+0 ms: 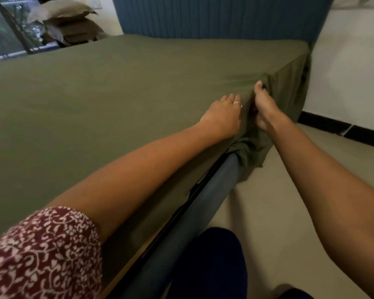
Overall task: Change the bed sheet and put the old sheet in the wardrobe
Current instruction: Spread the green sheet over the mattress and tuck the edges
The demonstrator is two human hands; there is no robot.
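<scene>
Head view: soft, light green sheet point(121, 87) covers the bed; left hand point(221, 116) presses flat on top, right hand point(266, 106) pinches its hanging edge, the best hold.

A person leans over a bed, both arms stretched toward its right edge. The left hand point(221, 116), wearing a ring point(302, 102), rests palm-down with fingers flat on the olive-green sheet point(117, 93) near the mattress edge. The right hand point(263, 104) grips the sheet's hanging side just beside it, where the cloth bunches and spills over the blue bed frame point(194, 208) toward the pale floor point(289, 190). A blue headboard point(214, 16) stands behind; stacked pillows point(67, 20) sit by the window point(0, 24).
</scene>
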